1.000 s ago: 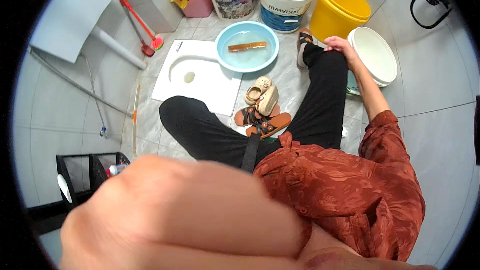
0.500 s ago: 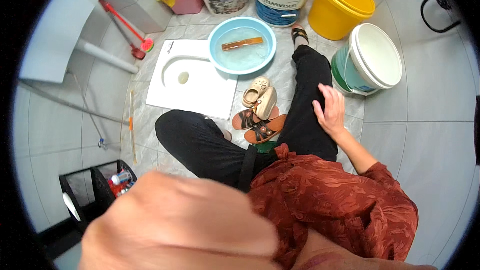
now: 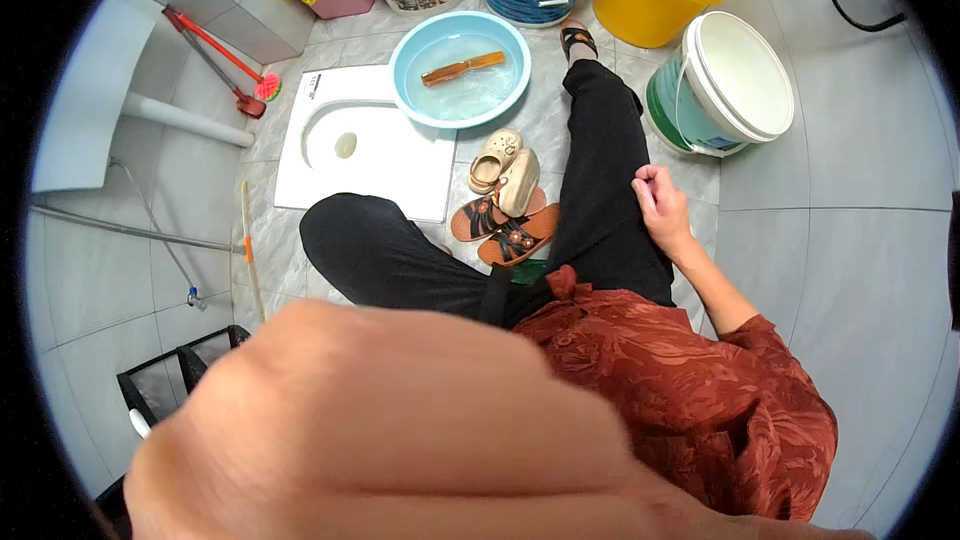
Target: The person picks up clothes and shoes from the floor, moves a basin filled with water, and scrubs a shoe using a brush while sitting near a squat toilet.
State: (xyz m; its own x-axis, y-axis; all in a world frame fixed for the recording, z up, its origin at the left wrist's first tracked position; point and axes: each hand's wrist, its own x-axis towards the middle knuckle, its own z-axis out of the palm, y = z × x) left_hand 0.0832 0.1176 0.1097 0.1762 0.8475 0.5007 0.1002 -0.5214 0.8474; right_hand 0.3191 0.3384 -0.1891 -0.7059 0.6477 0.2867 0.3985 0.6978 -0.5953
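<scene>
A black rack (image 3: 188,367) stands low at the far left, beneath a pale pipe (image 3: 185,120) on the wall, and a brush with a pink head (image 3: 267,88) stands near the pipe's end. The left hand (image 3: 370,410) fills the lower left, very close and blurred — its fingers are hidden, so I cannot tell whether it is open, closed or gripping anything. Beyond it lies a white squat toilet (image 3: 410,165), its upper right corner overlapped by a blue basin (image 3: 460,122) of water with a brown wooden piece (image 3: 463,69) in it. Next come beige clogs (image 3: 517,183), lying against dark-strapped sandals (image 3: 518,240). Black trousers (image 3: 610,170) cover both legs, the left knee bent outward and the right leg reaching forward. The right hand (image 3: 661,208) is at the outer side of the right thigh, fingers curled in and loosely closed. To its right, near the wall, sits a green-and-white bucket (image 3: 683,108) with a yellow bucket (image 3: 640,5) behind it.
</scene>
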